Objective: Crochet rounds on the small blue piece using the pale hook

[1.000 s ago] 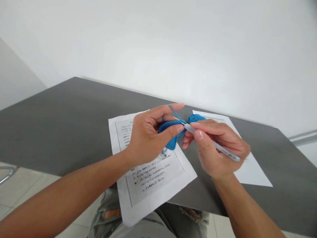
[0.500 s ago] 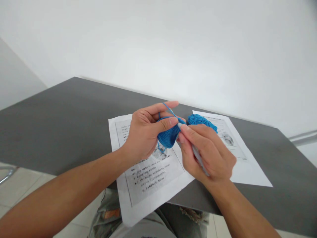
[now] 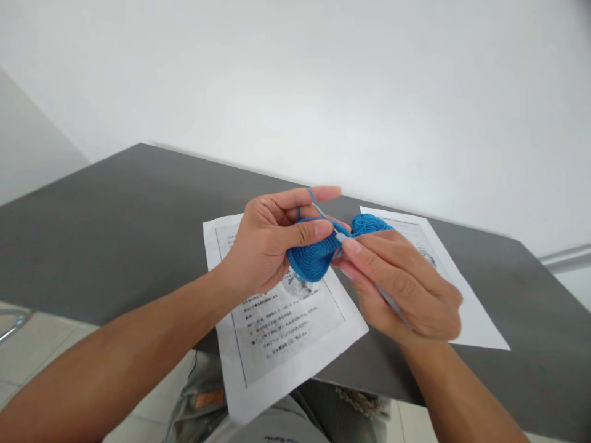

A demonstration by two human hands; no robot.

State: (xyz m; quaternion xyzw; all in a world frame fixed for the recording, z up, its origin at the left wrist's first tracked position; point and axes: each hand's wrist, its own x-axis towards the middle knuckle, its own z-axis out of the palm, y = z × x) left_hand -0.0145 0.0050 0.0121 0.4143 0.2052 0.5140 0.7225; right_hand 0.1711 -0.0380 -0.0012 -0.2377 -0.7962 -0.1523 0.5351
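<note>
My left hand (image 3: 277,237) pinches a blue crochet piece (image 3: 312,258) between thumb and fingers, above a printed sheet. Blue yarn runs over its raised index finger. In my right hand (image 3: 399,283) is a crochet hook (image 3: 341,236) with a pale grey handle, gripped like a pen. The hook's thin shaft meets the upper right edge of the crochet piece, close to my left thumb tip. Most of the handle is hidden by my right fingers. Behind my right hand lies a loose ball of blue yarn (image 3: 369,223).
The printed sheet (image 3: 295,363) under my hands overhangs the front edge of the dark grey table (image 3: 152,246). A second sheet (image 3: 475,326) lies to the right, partly under the yarn. A white wall (image 3: 295,92) stands behind the table.
My right hand has moved a little to the right and tilted flatter, with the hook in it. The left index finger has shifted slightly right, and the crochet piece has tipped slightly.
</note>
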